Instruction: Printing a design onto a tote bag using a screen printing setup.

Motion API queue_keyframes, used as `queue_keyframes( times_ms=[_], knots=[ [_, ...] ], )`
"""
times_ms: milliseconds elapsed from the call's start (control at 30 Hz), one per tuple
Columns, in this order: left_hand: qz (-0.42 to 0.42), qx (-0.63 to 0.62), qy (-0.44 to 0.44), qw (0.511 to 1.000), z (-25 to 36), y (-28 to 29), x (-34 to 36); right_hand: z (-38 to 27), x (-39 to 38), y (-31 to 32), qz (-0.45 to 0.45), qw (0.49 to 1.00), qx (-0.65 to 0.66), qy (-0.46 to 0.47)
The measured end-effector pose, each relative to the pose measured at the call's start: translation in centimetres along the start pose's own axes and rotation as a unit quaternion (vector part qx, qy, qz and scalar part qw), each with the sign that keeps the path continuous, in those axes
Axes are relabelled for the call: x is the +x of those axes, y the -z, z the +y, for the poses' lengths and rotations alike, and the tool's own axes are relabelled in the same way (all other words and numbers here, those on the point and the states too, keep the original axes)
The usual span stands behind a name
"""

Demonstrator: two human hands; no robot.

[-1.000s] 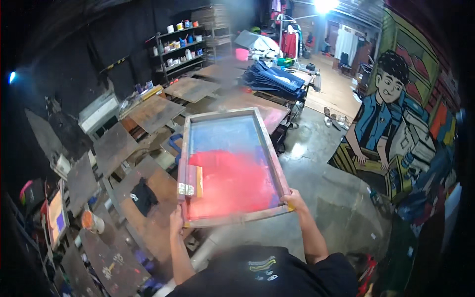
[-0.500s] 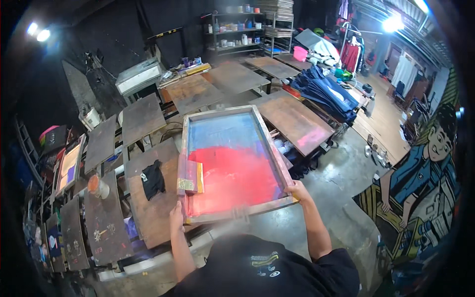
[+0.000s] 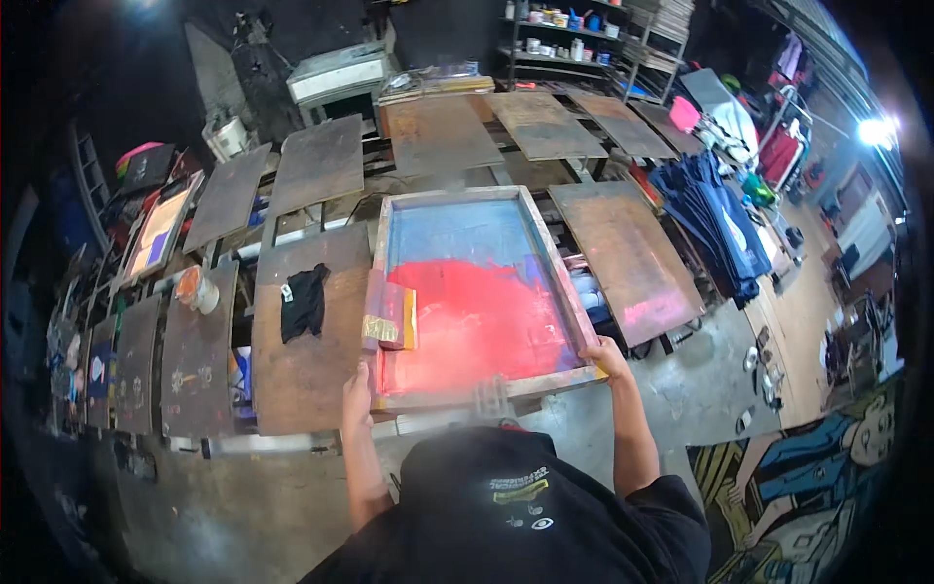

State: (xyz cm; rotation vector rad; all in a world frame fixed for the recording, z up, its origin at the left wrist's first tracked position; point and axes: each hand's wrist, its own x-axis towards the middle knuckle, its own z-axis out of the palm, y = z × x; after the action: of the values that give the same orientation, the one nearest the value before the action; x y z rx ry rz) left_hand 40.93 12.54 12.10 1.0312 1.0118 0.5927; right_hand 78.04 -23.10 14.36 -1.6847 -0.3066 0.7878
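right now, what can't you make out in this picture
In the head view:
Underside of the wooden frame: faces away.
Parts of the left hand and right hand: hidden by the frame.
Contents of the shelf containers: too small.
Rest of the mural: cut off by the lower edge.

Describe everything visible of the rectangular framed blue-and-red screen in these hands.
The rectangular screen has a pale, wood-looking frame around a blue-grey panel, its nearer part smeared red. The left hand and right hand hold it by its near corners, in front of the body. A purple-and-yellow block lies along its left side.
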Motion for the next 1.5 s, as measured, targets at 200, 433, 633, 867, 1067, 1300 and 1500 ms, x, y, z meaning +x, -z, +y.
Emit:
queue_keyframes(
  times_ms=[200,433,633,867,1067,1300,1500],
  knots=[
    [0.062,0.022,-0.018,0.998,1.4,-4.4,-2.1,-1.2,2.7,2.9,-0.02,1.0,-0.004,-0.019],
    [0.058,0.005,-0.026,0.998,1.0,-7.3,-2.6,-1.6,4.7,4.9,-0.052,0.998,0.013,-0.019],
    [0.03,0.006,-0.001,1.0,-4.6,-5.7,0.3,-0.7,5.9,5.3,-0.057,0.998,0.023,-0.008],
    [-0.027,0.002,0.025,0.999,-8.7,-5.3,0.1,1.9,5.7,5.3,-0.097,0.993,0.058,-0.044],
    [0.022,0.006,0.036,0.999,-11.4,-6.8,0.5,4.7,6.8,5.7,-0.067,0.996,0.02,-0.046],
    [0.013,0.009,0.044,0.999,-11.6,-6.9,0.8,5.5,7.2,5.9,-0.046,0.999,0.013,0.008],
    [0.035,0.024,0.012,0.999,-13.0,-6.7,0.8,5.1,6.8,6.5,-0.038,0.995,-0.082,0.04]
  ],
)
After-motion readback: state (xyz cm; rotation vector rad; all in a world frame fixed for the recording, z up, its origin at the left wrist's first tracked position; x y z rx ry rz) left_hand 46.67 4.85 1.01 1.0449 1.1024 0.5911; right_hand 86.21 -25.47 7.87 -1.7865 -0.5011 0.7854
